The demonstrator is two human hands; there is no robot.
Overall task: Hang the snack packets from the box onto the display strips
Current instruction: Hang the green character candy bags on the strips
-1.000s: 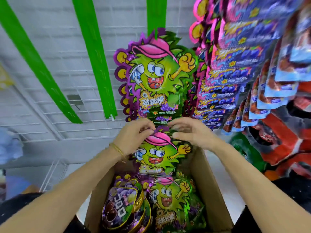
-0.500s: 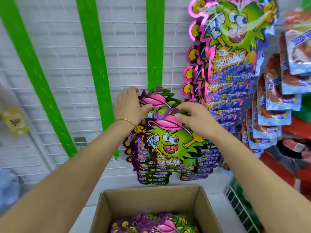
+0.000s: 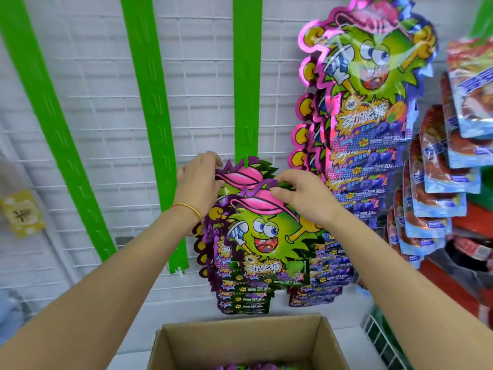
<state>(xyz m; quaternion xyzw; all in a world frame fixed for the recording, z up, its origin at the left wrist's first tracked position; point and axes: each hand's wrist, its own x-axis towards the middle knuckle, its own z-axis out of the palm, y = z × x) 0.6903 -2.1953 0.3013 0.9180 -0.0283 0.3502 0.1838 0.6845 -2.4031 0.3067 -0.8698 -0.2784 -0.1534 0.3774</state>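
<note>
Packet [image 3: 264,236], green cartoon face under a pink cap, is held up flat in front of the hung packets [image 3: 240,297] at the lower end of the middle strip [image 3: 246,76]. Its top edge sits just below the strip's small peg [image 3: 246,162], which pokes through the rearmost packet. Cannot tell whether the new one's hole has caught anything.

Right hand [image 3: 304,194]: thumb and fingers pinch the packet's top edge at the cap. My guess is the grip is there so the hanging hole can be steered onto a peg.

Left hand [image 3: 198,182]: fingers curled round the upper left edge of the hung packets, likely steadying them and parting the stack to bare the next peg. Gold bracelet [image 3: 186,208] on that wrist.

Box [image 3: 240,340] stands open directly below, a few purple packet tops showing at the frame's bottom. Placed there, I judge, for a short reach.

Two spare strips [image 3: 149,102] hang bare to the left on the wire grid [image 3: 106,62]. A full neighbouring column [image 3: 373,108] of similar packets hangs just beside on the right, red packs [image 3: 437,182] beyond it.
</note>
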